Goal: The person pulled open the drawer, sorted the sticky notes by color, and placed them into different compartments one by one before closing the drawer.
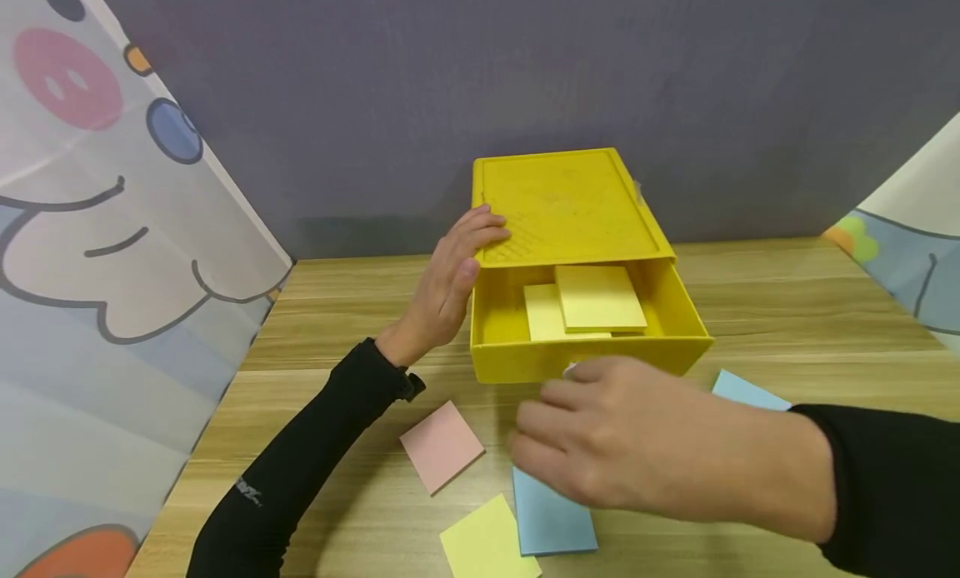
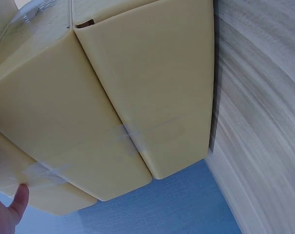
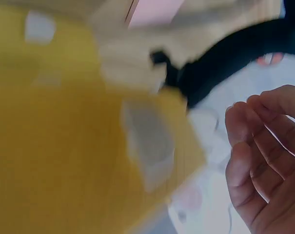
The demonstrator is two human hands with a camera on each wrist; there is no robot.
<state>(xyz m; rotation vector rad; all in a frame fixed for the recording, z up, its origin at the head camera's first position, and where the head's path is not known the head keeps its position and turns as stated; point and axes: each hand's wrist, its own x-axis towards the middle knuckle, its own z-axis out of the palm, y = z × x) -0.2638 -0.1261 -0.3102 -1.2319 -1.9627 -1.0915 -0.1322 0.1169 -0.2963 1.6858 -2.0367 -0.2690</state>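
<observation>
A yellow drawer box (image 1: 562,203) stands against the back wall, its top drawer (image 1: 600,360) pulled out. Two yellow sticky-note pads (image 1: 600,299) lie inside, one overlapping the other. My left hand (image 1: 450,274) rests on the box's left top edge, fingers flat over the top and thumb along the side. In front of the drawer hovers my right hand (image 1: 600,432), fingertips close to a small white tab (image 1: 570,368) on its front. The right wrist view shows that hand's fingers (image 3: 262,109) loosely bent, with nothing between them and the thumb.
On the wooden table (image 1: 360,303), a pink pad (image 1: 442,447), a yellow pad (image 1: 489,540) and a blue pad (image 1: 553,520) lie before the box. Another blue pad (image 1: 750,391) lies partly behind the right forearm. Patterned panels (image 1: 90,228) flank the table.
</observation>
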